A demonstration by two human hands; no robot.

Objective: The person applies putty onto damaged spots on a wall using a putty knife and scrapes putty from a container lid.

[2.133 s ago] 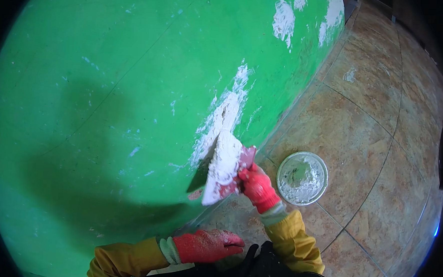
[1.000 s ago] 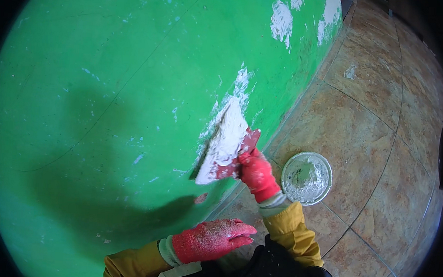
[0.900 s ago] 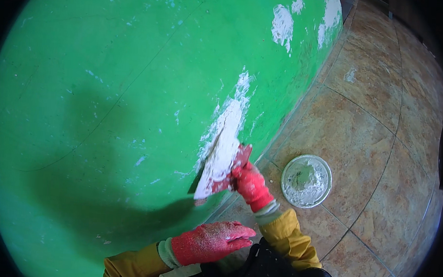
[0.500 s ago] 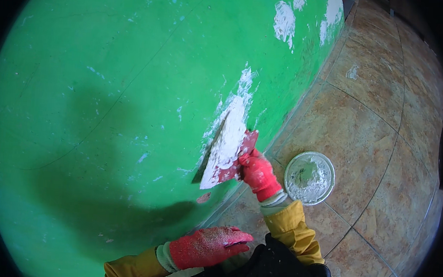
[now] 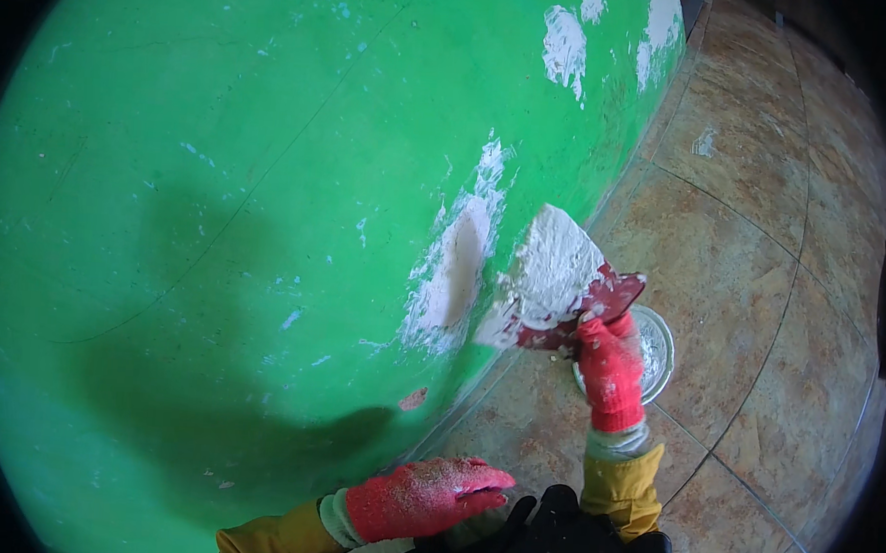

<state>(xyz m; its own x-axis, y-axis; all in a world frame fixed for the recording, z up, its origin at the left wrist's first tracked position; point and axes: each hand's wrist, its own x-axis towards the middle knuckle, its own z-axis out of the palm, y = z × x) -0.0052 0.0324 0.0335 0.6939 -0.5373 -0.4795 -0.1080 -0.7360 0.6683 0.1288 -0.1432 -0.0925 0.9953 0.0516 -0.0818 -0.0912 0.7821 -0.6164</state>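
My right hand (image 5: 610, 370), in a red glove dusted with white, is closed round a wide putty knife (image 5: 552, 334). Its blade carries a thick load of white putty (image 5: 554, 267) and is held off the wall, over the seam with the floor. To its left, the green wall (image 5: 296, 219) bears a long smear of white putty (image 5: 453, 267), with a smooth, slightly greyer strip in its middle. My left hand (image 5: 431, 496), also in a red glove, rests low by my body with fingers stretched out and nothing in it. Behind my right hand, a round tub of putty (image 5: 656, 353) is partly hidden.
Brown tiles cover the floor (image 5: 734, 262) along the wall's right side, with a dried white spot (image 5: 705, 142) on one. Higher on the wall are more white patches (image 5: 565, 48). A small reddish bare spot (image 5: 413, 399) lies below the smear.
The putty knife has come away from the wall and moved right with my right hand, now partly covering the tub. The smear beneath is uncovered. My left hand has barely shifted.
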